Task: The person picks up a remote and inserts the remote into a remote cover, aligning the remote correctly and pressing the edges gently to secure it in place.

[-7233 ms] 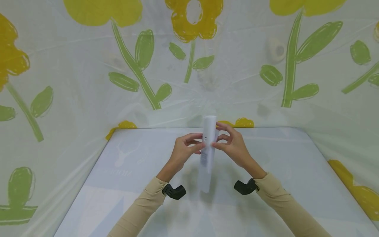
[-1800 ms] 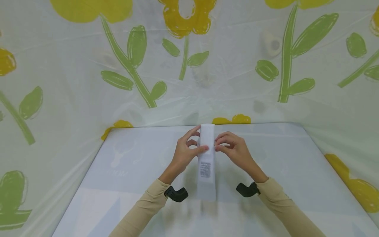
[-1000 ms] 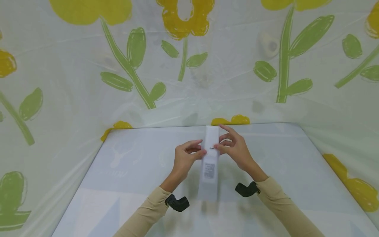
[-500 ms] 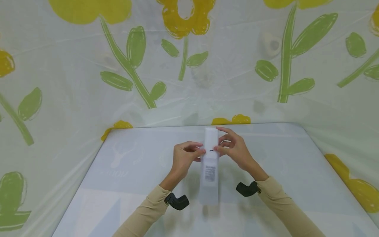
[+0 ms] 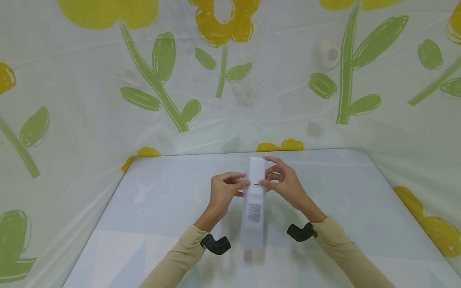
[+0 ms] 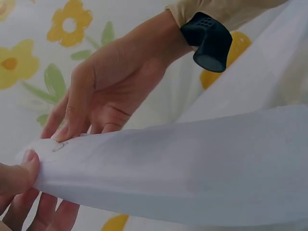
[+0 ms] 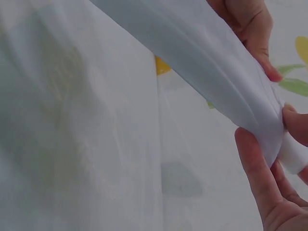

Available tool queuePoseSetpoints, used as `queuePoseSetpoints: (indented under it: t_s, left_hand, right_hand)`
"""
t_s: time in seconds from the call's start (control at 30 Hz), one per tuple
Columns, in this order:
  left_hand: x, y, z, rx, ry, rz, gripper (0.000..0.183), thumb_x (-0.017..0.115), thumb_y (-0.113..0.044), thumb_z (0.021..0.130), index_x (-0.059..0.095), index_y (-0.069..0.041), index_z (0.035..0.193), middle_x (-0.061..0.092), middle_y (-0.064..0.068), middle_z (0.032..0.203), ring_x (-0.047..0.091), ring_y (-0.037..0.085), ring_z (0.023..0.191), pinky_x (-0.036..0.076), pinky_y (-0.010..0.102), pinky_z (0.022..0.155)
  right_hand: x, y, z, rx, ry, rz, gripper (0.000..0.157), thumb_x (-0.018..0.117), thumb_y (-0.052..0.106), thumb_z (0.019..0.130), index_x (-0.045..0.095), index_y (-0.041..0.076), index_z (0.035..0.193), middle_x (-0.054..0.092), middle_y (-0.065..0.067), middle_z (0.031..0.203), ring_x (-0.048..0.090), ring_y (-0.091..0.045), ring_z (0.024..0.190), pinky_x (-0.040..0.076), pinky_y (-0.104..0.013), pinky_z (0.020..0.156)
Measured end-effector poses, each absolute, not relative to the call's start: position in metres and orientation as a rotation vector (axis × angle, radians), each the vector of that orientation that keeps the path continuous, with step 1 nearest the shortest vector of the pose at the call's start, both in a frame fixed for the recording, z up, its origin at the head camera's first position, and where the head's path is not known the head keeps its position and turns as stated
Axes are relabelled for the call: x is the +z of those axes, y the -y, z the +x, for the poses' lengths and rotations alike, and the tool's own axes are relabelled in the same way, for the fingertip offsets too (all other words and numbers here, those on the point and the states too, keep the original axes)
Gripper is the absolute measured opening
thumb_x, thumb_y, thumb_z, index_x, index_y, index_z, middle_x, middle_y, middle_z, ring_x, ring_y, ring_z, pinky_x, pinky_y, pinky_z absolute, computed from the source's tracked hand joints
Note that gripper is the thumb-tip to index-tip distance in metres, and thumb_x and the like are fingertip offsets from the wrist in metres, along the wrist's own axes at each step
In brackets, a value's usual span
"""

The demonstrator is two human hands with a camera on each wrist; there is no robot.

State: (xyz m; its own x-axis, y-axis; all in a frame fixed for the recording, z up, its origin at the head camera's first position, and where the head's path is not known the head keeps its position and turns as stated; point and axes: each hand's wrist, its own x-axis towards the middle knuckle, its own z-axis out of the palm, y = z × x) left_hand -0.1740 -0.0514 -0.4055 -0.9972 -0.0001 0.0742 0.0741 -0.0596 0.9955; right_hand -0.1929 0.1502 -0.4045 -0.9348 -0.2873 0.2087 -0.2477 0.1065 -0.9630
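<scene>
In the head view, a long white strip (image 5: 256,168), rolled or curled at its far end, is held above the table. A grey printed text block (image 5: 254,213) is on its face, with a small dark mark (image 5: 256,185) higher up. My left hand (image 5: 224,192) pinches its left edge, thumb on the front. My right hand (image 5: 288,186) pinches the right edge, thumb in front and index finger near the far end. In the right wrist view, the strip (image 7: 202,62) bends over near a small white rolled end (image 7: 294,156). Its exact kind is unclear.
Below lies a pale table (image 5: 162,248) with faint printed patterns. Behind and at both sides hangs a white cloth (image 5: 281,100) with yellow flowers and green leaves. Dark wrist devices (image 5: 216,244) sit on both wrists.
Earlier the strip was turned more side-on, then faced forward. My right thumb has moved onto its front, and the left thumb has shifted to the edge. Lately it has sunk slightly.
</scene>
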Motion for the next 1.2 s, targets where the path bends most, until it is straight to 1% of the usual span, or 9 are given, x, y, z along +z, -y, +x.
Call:
queuePoseSetpoints:
  t_s: [0.17,0.27,0.47,0.67,0.8,0.9,1.0,1.1,1.2]
  left_hand:
    - [-0.405,0.051,-0.174,-2.168,2.173,-0.111,0.039,0.082,-0.015,0.074,0.069,-0.008,0.110,0.061,0.009,0.102,0.060,0.020,0.079,0.057,0.036,0.059]
    - [-0.405,0.051,-0.173,-2.106,2.209,-0.138,0.047,0.083,-0.019,0.073,0.066,-0.014,0.117,0.061,0.002,0.112,0.058,0.021,0.082,0.057,0.034,0.058]
    - [-0.404,0.054,-0.174,-2.081,2.143,-0.143,0.048,0.081,-0.016,0.075,0.065,-0.017,0.121,0.065,-0.001,0.113,0.057,0.021,0.081,0.056,0.032,0.056]
    - [-0.405,0.055,-0.172,-2.127,2.166,-0.195,0.051,0.080,-0.017,0.076,0.063,-0.020,0.124,0.063,0.000,0.118,0.056,0.023,0.086,0.055,0.032,0.058]
    - [-0.403,0.056,-0.170,-2.158,2.188,-0.214,0.055,0.081,-0.013,0.075,0.061,-0.017,0.127,0.062,0.003,0.120,0.056,0.028,0.089,0.054,0.031,0.058]
    - [-0.395,0.058,-0.166,-2.184,2.215,-0.230,0.055,0.079,-0.009,0.077,0.060,-0.012,0.129,0.061,0.007,0.122,0.056,0.031,0.090,0.055,0.031,0.060]
    - [-0.383,0.058,-0.159,-2.192,2.245,-0.244,0.054,0.076,-0.007,0.079,0.058,-0.009,0.130,0.060,0.008,0.123,0.055,0.032,0.090,0.055,0.031,0.063]
    - [-0.374,0.059,-0.154,-2.199,2.239,-0.264,0.052,0.075,-0.006,0.080,0.059,-0.007,0.129,0.060,0.009,0.122,0.056,0.028,0.088,0.056,0.031,0.063]
    - [-0.375,0.059,-0.156,-2.221,2.222,-0.276,0.052,0.076,-0.005,0.079,0.060,-0.007,0.128,0.061,0.008,0.121,0.056,0.024,0.087,0.056,0.032,0.063]
  right_hand:
    - [-0.406,-0.145,-0.189,-2.014,-2.364,-0.508,0.067,0.074,0.004,0.081,0.041,0.010,0.138,0.057,-0.021,0.100,0.063,-0.029,0.083,0.057,-0.035,0.068]
    - [-0.406,-0.145,-0.185,-2.016,-2.365,-0.544,0.060,0.071,0.002,0.083,0.042,0.005,0.135,0.058,-0.020,0.104,0.063,-0.029,0.089,0.056,-0.031,0.073]
    - [-0.408,-0.148,-0.180,-2.021,-2.326,-0.754,0.041,0.068,-0.004,0.083,0.055,-0.001,0.121,0.058,-0.016,0.116,0.060,-0.029,0.103,0.054,-0.030,0.082]
    - [-0.411,-0.147,-0.177,-2.060,-2.391,-0.900,0.029,0.069,-0.013,0.077,0.065,-0.006,0.105,0.059,-0.020,0.106,0.061,-0.026,0.096,0.053,-0.029,0.080]
    - [-0.402,-0.144,-0.169,-2.044,-2.462,-0.948,0.019,0.069,-0.016,0.075,0.069,-0.008,0.092,0.060,-0.020,0.098,0.060,-0.020,0.091,0.054,-0.028,0.077]
    - [-0.394,-0.141,-0.162,-2.020,-2.500,-0.984,0.014,0.068,-0.017,0.075,0.068,-0.009,0.087,0.060,-0.020,0.094,0.059,-0.018,0.088,0.055,-0.028,0.075]
    - [-0.389,-0.138,-0.158,-1.992,-2.539,-1.030,0.013,0.066,-0.018,0.076,0.066,-0.009,0.086,0.059,-0.020,0.093,0.058,-0.019,0.086,0.056,-0.028,0.073]
    - [-0.387,-0.136,-0.155,-1.976,-2.562,-1.061,0.013,0.065,-0.018,0.078,0.064,-0.008,0.087,0.059,-0.019,0.093,0.057,-0.021,0.086,0.056,-0.028,0.073]
    - [-0.387,-0.136,-0.155,-1.995,-2.540,-1.050,0.013,0.064,-0.017,0.079,0.062,-0.009,0.089,0.058,-0.019,0.094,0.057,-0.023,0.087,0.056,-0.028,0.073]
